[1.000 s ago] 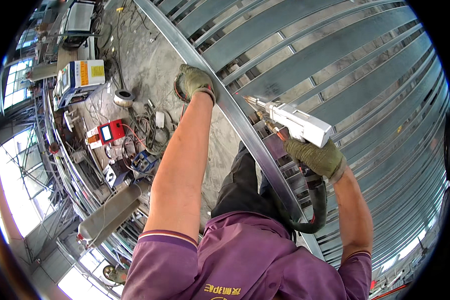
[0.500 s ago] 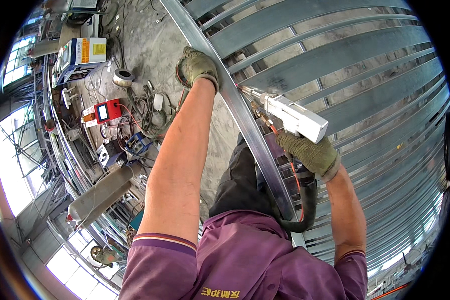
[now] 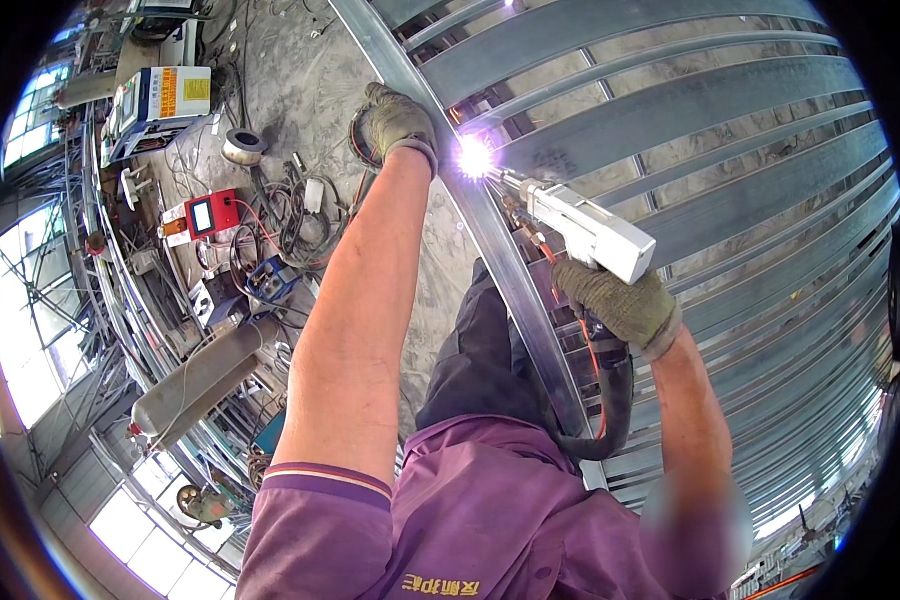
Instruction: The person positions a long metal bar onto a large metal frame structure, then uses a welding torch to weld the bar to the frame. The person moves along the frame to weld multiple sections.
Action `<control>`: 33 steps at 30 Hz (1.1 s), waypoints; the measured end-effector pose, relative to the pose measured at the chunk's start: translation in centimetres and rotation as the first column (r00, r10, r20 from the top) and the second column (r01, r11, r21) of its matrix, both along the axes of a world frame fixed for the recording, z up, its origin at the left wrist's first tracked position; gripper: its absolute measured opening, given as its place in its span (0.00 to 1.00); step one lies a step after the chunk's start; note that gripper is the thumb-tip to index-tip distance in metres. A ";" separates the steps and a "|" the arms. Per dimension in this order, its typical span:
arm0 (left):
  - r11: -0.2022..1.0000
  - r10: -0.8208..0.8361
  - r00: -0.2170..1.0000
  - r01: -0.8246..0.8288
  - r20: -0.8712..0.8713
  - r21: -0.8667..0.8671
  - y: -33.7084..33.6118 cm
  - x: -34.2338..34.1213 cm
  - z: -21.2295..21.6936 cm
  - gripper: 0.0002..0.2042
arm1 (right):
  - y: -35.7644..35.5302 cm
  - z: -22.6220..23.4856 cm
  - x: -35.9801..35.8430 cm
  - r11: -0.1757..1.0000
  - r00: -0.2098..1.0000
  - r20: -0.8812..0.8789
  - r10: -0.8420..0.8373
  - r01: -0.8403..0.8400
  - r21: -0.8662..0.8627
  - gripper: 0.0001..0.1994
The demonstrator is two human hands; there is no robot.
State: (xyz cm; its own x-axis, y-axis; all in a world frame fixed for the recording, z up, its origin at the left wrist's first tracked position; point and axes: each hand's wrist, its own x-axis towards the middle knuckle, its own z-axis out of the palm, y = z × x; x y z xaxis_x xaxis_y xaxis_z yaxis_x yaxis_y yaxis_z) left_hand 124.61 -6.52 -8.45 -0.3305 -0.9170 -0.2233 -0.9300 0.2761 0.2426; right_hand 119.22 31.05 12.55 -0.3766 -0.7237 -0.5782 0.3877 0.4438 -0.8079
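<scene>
My right hand (image 3: 618, 303), in an olive-green glove, is wrapped round the grip of a white handheld welding gun (image 3: 595, 232). The gun's metal nozzle points up-left at a steel side rail (image 3: 510, 270). A bright violet-white welding glare (image 3: 475, 157) sits at its tip, where a flat slat (image 3: 570, 140) meets the rail, and hides the joint. A thick black hose (image 3: 616, 400) and a thin orange line hang from the gun. My left hand (image 3: 398, 125), gloved too, lies closed against the rail's outer edge, beside a dark round item with an orange rim, partly hidden by the glove.
Parallel steel slats (image 3: 750, 180) fill the right side. On the floor at left are a wire spool (image 3: 243, 147), tangled cables (image 3: 305, 225), a red box with a screen (image 3: 212, 215), a blue-white machine (image 3: 160, 105) and a grey cylinder (image 3: 205, 380).
A bright welding glare with sparks has appeared at the gun's tip. The gun's nozzle has shifted very slightly; both hands remain nearly where they were.
</scene>
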 end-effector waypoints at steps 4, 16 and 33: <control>0.983 -0.182 0.970 0.184 0.163 0.006 0.1 -0.5 -0.3 0.38 | 0.4 -0.3 -0.2 1.000 0.998 -0.058 0.013 -0.013 0.007 0.18; 0.994 -0.103 0.989 0.097 0.109 0.057 0.9 -1.1 1.9 0.38 | 0.7 -0.3 0.1 1.000 0.999 -0.027 -0.017 0.017 0.009 0.19; 0.989 -0.142 0.930 0.144 -0.339 -0.019 -3.6 1.9 -6.6 0.33 | 0.3 0.4 0.1 0.999 0.999 -0.033 -0.015 0.013 -0.044 0.14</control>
